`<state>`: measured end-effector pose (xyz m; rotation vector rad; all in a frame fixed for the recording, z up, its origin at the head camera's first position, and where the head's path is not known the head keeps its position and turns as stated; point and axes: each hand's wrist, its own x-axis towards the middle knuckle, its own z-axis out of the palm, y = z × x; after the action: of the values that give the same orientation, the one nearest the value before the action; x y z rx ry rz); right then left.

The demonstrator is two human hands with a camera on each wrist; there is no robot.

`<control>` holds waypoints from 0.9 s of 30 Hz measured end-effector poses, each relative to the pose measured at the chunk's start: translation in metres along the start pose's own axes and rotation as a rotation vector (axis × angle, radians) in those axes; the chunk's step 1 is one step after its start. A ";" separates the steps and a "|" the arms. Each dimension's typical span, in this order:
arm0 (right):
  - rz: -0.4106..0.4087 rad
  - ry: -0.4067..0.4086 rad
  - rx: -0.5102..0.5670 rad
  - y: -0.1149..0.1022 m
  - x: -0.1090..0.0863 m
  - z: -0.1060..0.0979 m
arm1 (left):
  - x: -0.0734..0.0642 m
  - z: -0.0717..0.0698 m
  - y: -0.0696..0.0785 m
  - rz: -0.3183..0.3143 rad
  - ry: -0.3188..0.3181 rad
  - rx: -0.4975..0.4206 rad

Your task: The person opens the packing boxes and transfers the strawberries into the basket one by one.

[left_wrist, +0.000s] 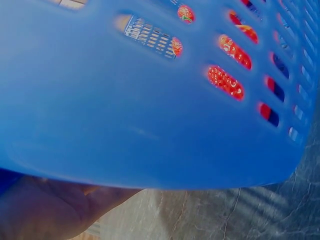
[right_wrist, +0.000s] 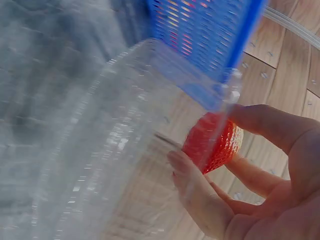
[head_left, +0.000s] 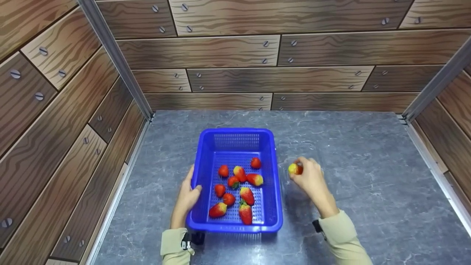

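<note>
A blue plastic basket (head_left: 278,184) holds several red strawberries (head_left: 247,196), some with yellow ends. My left hand (head_left: 187,197) grips its left rim, thumb over the edge; in the left wrist view the basket wall covers most of that hand (left_wrist: 50,207). To the right of the basket, my right hand (head_left: 312,178) pinches one strawberry (right_wrist: 212,142) between thumb and fingers, its yellow end facing left in the head view. Clear plastic (right_wrist: 115,140), apparently a transparent container, shows beside this strawberry in the right wrist view; its edge crosses in front of the fruit.
Beneath everything lies a grey marbled tabletop (head_left: 368,165). Wood-patterned walls (head_left: 235,51) enclose it at the back and both sides, with metal strips (head_left: 117,62) along the corners. The clear plastic is hard to make out from the head.
</note>
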<state>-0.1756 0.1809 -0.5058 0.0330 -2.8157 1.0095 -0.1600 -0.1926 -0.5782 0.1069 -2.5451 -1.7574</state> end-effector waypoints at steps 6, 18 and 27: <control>-0.049 0.006 0.019 -0.028 0.010 -0.003 | 0.000 -0.002 0.001 -0.031 0.005 0.023; -0.127 -0.185 0.062 -0.075 -0.015 0.040 | 0.002 0.000 -0.002 0.020 -0.019 -0.009; -0.384 -0.161 -0.207 -0.068 -0.032 0.073 | -0.004 -0.002 0.008 0.029 0.046 0.208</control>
<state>-0.1485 0.0811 -0.5236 0.6296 -2.8753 0.6524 -0.1563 -0.1913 -0.5702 0.1152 -2.6740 -1.4583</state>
